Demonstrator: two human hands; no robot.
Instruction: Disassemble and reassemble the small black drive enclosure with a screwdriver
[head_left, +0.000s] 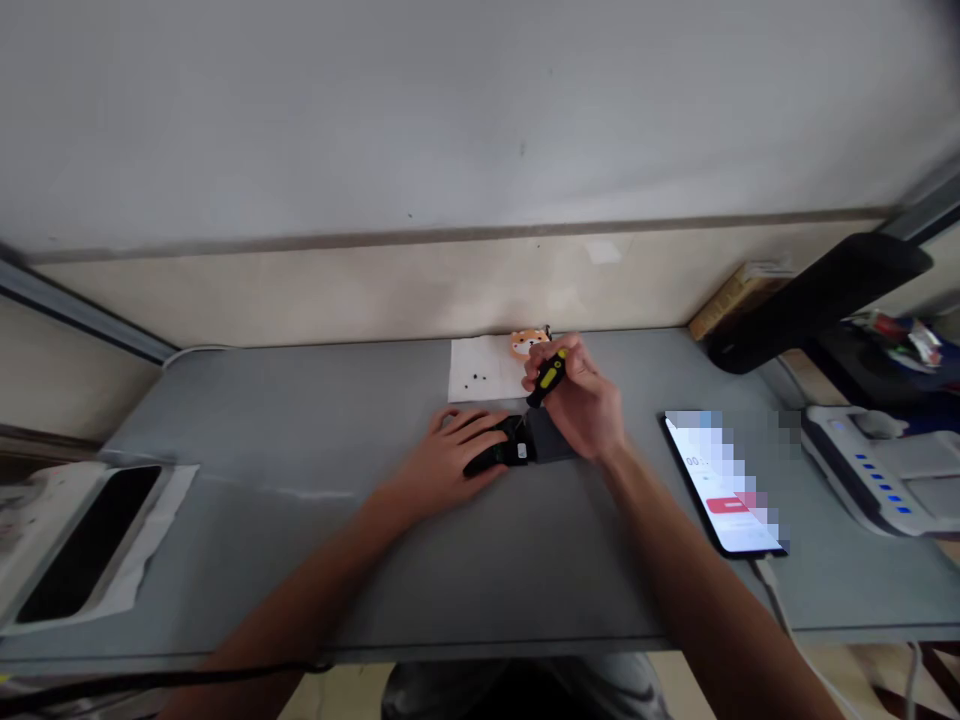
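Observation:
My right hand [589, 405] is closed around a black and yellow screwdriver [550, 378], its tip pointing down at an opened black electronic device [517, 440], perhaps a phone. On the left part of that device, my left hand [466, 447] holds it against the table, fingers over the top and thumb along the near edge. A dark flat panel [551, 437] extends to the right, partly under my right hand; whether it is joined to the device I cannot tell. Behind lies a white paper sheet [469, 360] with several tiny dark pieces, likely screws [475, 377].
An orange dog-face item [527, 342] sits on the paper. To the right are a lit phone [720, 490] with a cable, a white power strip [885, 470] and a black cylinder [817, 300]. A dark phone-shaped object [94, 540] lies far left. A wall [337, 290] borders the grey table [300, 430].

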